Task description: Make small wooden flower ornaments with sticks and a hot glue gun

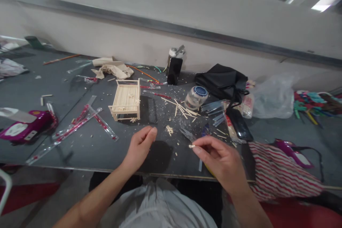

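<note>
The right hand (223, 158) pinches a tiny wooden stick piece (191, 146) between thumb and fingertip, just above the near edge of the dark table (80, 142). The left hand (140, 146) holds nothing, its fingers curled loose, near a small pile of wood bits (169, 129). Farther back stands a little stick-built crib (126, 101), with loose sticks (183, 108) and a jar (196, 97) beside it.

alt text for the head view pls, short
A person's right hand pinches a short wooden stick piece over a cluttered dark table; the left hand hovers empty beside it. Behind stands a small stick-built frame, with loose sticks and a jar nearby.
</note>
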A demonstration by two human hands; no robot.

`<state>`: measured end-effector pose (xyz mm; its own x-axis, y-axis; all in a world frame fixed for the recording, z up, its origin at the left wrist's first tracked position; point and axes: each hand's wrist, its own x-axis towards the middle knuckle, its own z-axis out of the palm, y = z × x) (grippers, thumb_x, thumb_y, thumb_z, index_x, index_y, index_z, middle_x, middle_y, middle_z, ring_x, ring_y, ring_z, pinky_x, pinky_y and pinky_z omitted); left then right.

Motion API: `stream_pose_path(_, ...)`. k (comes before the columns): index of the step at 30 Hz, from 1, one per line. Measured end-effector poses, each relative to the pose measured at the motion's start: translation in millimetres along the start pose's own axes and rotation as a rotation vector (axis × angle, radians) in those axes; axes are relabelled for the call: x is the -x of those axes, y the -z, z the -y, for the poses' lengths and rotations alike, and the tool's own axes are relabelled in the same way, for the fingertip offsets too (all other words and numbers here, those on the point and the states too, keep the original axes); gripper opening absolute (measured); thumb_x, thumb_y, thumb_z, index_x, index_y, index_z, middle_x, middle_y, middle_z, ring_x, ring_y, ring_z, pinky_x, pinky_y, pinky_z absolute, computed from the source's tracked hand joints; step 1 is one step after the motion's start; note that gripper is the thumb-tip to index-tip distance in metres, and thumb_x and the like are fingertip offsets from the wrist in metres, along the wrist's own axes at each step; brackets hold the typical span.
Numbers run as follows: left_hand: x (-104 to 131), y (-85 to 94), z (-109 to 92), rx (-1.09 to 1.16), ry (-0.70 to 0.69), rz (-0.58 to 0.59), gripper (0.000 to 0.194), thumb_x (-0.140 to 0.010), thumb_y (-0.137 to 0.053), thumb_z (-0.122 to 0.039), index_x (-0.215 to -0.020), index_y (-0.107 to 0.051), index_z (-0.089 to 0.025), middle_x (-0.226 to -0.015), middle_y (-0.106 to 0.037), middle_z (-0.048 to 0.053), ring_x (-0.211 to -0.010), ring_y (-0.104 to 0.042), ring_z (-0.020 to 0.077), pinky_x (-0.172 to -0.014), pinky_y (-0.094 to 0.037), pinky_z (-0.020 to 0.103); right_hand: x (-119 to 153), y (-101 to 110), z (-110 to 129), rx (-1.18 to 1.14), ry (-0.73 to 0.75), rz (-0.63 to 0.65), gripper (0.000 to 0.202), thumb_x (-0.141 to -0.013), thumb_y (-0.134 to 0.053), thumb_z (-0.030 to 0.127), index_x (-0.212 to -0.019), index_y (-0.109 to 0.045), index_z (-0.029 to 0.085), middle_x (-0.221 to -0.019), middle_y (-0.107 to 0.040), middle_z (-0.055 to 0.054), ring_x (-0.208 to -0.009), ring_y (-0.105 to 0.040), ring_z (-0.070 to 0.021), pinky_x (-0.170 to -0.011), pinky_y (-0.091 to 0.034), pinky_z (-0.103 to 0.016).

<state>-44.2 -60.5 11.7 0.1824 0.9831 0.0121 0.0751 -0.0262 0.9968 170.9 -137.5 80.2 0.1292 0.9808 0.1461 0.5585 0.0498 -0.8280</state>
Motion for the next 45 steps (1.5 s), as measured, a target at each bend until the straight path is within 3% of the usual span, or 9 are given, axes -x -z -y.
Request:
stream_pose_path(12, 0, 12.3, -10, 0.020, 0.013, 0.117, 0.016, -0.081, -0.066, -0.033, -0.080, -0.063, -0.017, -0.070, -0.059, -0.001, -0.063, -0.050, 0.0116, -0.060, -0.039, 0.023, 7, 1, -1, -0.078, 0.004, -0.019, 0.008, -0.084, -0.068, 0.031, -0.082, -0.070, 0.024, -0.074, -0.068, 0.003, -0.063, -0.061, -0.0107, -0.060, -0.049, -0.019)
stream_pose_path(21, 3, 17.9, -12, -0.487, -0.210, -0.049, 0.042, -0.090, -0.050, -0.033, -0.054, -0.033, -0.020, -0.053, -0.028, -0.006, -0.051, -0.033, 0.0099, -0.051, -0.026, 0.025, 7, 2, -1, -0.090, -0.025, -0.021, 0.011, -0.084, -0.067, 0.033, -0.081, -0.069, 0.022, -0.068, -0.066, 0.002, -0.059, -0.058, -0.0109, -0.051, -0.044, -0.020)
stream_pose_path(24, 0, 22.5, -4, -0.534, -0.307, 0.033, 0.010, -0.087, -0.051, -0.019, -0.080, -0.058, -0.019, -0.071, -0.052, -0.002, -0.065, -0.050, 0.0128, -0.061, -0.037, 0.024, 6, 1, -1, -0.108, -0.032, -0.016, 0.010, -0.084, -0.067, 0.032, -0.081, -0.069, 0.023, -0.068, -0.066, 0.003, -0.059, -0.058, -0.0107, -0.052, -0.044, -0.020)
stream_pose_path(27, 0, 25.2, 2, -0.545, -0.354, 0.128, 0.023, -0.086, -0.049, -0.014, -0.103, -0.062, -0.021, -0.098, -0.060, 0.004, -0.083, -0.058, 0.0152, -0.071, -0.043, 0.025, 5, 2, 0, -0.110, -0.023, -0.023, 0.010, -0.083, -0.068, 0.032, -0.081, -0.069, 0.023, -0.069, -0.065, 0.003, -0.059, -0.058, -0.0102, -0.053, -0.045, -0.019)
stream_pose_path(29, 2, 24.7, 4, -0.573, -0.316, 0.136, 0.009, -0.087, -0.055, -0.021, -0.086, -0.063, -0.020, -0.086, -0.060, 0.002, -0.074, -0.056, 0.0143, -0.066, -0.041, 0.024, 4, 1, 1, -0.107, -0.019, -0.016, 0.009, -0.083, -0.068, 0.033, -0.082, -0.069, 0.023, -0.071, -0.066, 0.003, -0.060, -0.058, -0.0103, -0.055, -0.046, -0.019)
stream_pose_path(35, 7, 22.2, 0, -0.636, -0.261, -0.068, 0.043, -0.092, -0.049, -0.031, -0.053, -0.036, -0.020, -0.052, -0.033, -0.006, -0.051, -0.038, 0.0117, -0.054, -0.029, 0.026, 4, -4, 7, -0.072, -0.032, -0.041, 0.011, -0.082, -0.068, 0.033, -0.079, -0.071, 0.023, -0.073, -0.067, 0.002, -0.061, -0.058, -0.0111, -0.058, -0.045, -0.021)
stream_pose_path(39, 8, 21.6, -7, -0.469, -0.238, 0.030, 0.013, -0.090, -0.050, -0.025, -0.092, -0.062, -0.019, -0.074, -0.054, -0.001, -0.069, -0.052, 0.0152, -0.067, -0.041, 0.027, 1, -6, 9, -0.048, 0.014, 0.018, 0.012, -0.083, -0.066, 0.033, -0.079, -0.070, 0.023, -0.074, -0.068, 0.002, -0.064, -0.060, -0.0122, -0.060, -0.047, -0.021)
stream_pose_path(41, 12, 18.3, -15, -0.307, -0.190, 0.110, 0.033, -0.088, -0.052, -0.022, -0.121, -0.056, -0.022, -0.086, -0.060, 0.001, -0.078, -0.057, 0.0160, -0.075, -0.044, 0.028, -1, -7, 11, -0.037, 0.042, 0.043, 0.010, -0.084, -0.066, 0.031, -0.080, -0.070, 0.023, -0.073, -0.068, 0.002, -0.065, -0.060, -0.0126, -0.062, -0.048, -0.021)
stream_pose_path(45, 21, 5.4, -37, 0.016, -0.039, 0.246, 0.048, -0.084, -0.063, -0.024, -0.130, -0.050, -0.023, -0.100, -0.068, 0.004, -0.096, -0.062, 0.0187, -0.089, -0.044, 0.032, -4, -9, 15, 0.019, 0.098, 0.083, 0.008, -0.087, -0.063, 0.028, -0.082, -0.069, 0.024, -0.074, -0.067, 0.003, -0.067, -0.060, -0.0124, -0.065, -0.048, -0.022)
